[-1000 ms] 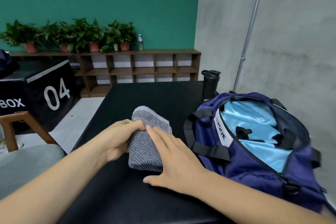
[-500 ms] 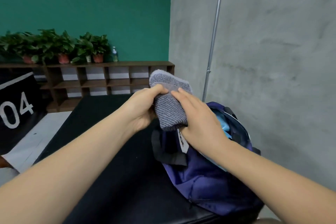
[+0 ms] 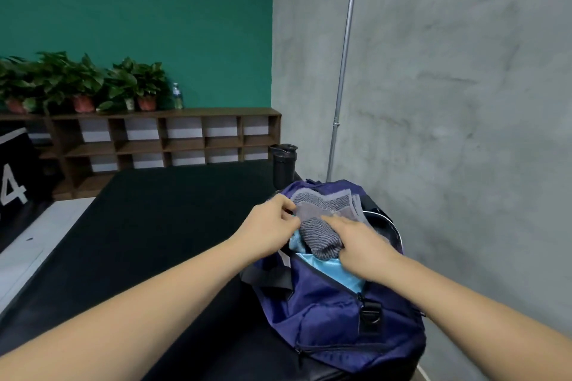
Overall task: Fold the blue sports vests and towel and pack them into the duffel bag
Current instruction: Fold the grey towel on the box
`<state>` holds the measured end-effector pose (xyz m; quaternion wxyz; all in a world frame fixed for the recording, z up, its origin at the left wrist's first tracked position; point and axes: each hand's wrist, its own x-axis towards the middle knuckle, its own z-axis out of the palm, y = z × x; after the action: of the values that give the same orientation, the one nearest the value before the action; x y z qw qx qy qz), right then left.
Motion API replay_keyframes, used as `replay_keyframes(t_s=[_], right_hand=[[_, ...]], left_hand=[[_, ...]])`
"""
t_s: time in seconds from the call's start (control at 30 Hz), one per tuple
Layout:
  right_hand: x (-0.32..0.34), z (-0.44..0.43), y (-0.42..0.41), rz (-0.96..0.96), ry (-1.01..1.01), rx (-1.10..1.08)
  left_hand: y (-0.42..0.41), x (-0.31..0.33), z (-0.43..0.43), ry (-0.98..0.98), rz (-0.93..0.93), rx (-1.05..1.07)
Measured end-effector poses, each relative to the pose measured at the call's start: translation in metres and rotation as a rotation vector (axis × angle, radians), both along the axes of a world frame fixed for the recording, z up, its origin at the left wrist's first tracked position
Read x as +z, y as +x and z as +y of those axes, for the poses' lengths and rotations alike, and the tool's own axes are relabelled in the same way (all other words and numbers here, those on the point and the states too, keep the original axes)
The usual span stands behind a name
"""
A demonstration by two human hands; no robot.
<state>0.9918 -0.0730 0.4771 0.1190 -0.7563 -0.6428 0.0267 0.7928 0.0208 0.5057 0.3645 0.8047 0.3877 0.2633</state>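
Folded grey towel [image 3: 323,233] sits in open mouth of navy duffel bag [image 3: 325,309] on black worktop [image 3: 148,226]. L hand [image 3: 270,224] fingers pinch its edge; R hand [image 3: 363,246] fingers grip its rolled end.

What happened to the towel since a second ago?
The left hand and right hand lifted the folded towel off the black table, carried it rightward and lowered it into the open bag. They kept holding it throughout. The bag and the black bottle behind it stayed put.
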Motion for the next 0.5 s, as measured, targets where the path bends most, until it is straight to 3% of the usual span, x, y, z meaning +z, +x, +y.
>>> replay_keyframes(t_s=[0.07, 0.23, 0.37, 0.5], right_hand=[[0.003, 0.005, -0.002, 0.052, -0.038, -0.003], [0.022, 0.000, -0.015, 0.020, -0.268, 0.058], [0.038, -0.007, -0.021, -0.084, -0.508, 0.053], [0.064, -0.006, -0.022, -0.082, -0.624, 0.079]], left_hand=[[-0.011, -0.002, -0.007, 0.225, 0.112, -0.042], [-0.034, -0.007, -0.016, 0.452, 0.470, -0.313], [-0.041, -0.009, -0.015, 0.616, 0.536, -0.438], [-0.040, 0.001, -0.008, 0.708, 0.531, -0.458]])
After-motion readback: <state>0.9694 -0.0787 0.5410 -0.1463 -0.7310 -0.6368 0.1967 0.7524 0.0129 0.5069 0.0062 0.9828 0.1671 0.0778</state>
